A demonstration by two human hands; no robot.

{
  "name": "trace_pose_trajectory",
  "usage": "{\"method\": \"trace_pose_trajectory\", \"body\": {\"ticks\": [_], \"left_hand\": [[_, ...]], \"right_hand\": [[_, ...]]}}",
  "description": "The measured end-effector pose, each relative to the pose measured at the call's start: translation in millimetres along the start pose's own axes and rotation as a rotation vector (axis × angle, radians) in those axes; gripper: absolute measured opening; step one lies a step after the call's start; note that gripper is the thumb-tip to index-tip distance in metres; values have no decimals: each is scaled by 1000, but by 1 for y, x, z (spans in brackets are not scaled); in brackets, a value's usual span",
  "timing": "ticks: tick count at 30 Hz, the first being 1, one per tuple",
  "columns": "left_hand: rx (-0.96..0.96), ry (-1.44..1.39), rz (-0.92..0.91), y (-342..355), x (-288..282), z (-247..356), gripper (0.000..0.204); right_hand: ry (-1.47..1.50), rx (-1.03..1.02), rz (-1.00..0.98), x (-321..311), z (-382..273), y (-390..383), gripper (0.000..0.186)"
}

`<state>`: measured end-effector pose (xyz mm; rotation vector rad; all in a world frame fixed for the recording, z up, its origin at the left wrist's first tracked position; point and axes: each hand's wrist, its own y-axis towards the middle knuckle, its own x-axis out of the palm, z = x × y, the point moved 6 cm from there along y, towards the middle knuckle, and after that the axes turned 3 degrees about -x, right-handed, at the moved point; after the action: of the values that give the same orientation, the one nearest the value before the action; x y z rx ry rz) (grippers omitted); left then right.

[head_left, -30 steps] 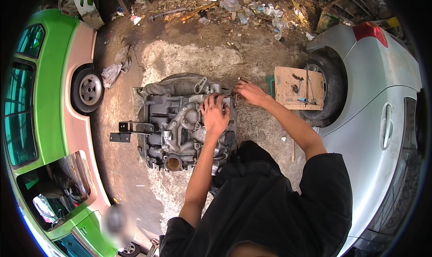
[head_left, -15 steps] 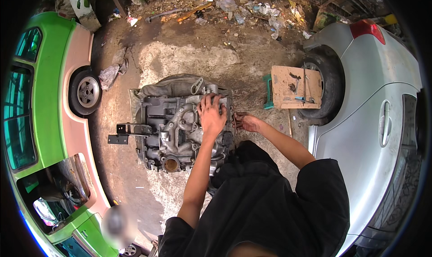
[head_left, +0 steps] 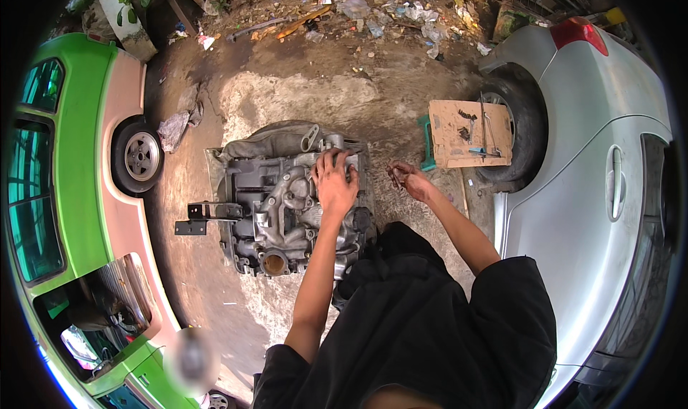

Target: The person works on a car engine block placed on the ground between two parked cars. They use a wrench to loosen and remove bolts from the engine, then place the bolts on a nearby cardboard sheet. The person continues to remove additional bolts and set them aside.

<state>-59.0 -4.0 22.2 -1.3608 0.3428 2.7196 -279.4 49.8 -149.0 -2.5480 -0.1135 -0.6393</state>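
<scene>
A grey metal engine lies on a dark cloth on the ground in front of me. My left hand rests on top of its right part, fingers spread and plainly empty-looking from above. Off the engine's right side, apart from it, is my right hand. Its fingers are pinched together, and whatever they hold is too small and dark to name. A black metal bracket sticks out from the engine's left side.
Right of the engine stands a green stool topped with a cardboard sheet, carrying small dark parts and long tools. A silver car is parked at right, a green and pink vehicle at left. Litter lies along the far edge.
My right hand has drawn away from the engine's right side, moving right and slightly farther forward toward the stool. My left hand has stayed on the engine.
</scene>
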Motion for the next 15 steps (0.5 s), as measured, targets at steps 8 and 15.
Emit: {"method": "trace_pose_trajectory", "body": {"ticks": [8, 15], "left_hand": [[-3, 4, 0, -1, 3, -4, 34], [2, 14, 10, 0, 2, -1, 35]], "right_hand": [[-1184, -58, -24, 22, -80, 34, 21], [-1686, -114, -99, 66, -109, 33, 34]]}}
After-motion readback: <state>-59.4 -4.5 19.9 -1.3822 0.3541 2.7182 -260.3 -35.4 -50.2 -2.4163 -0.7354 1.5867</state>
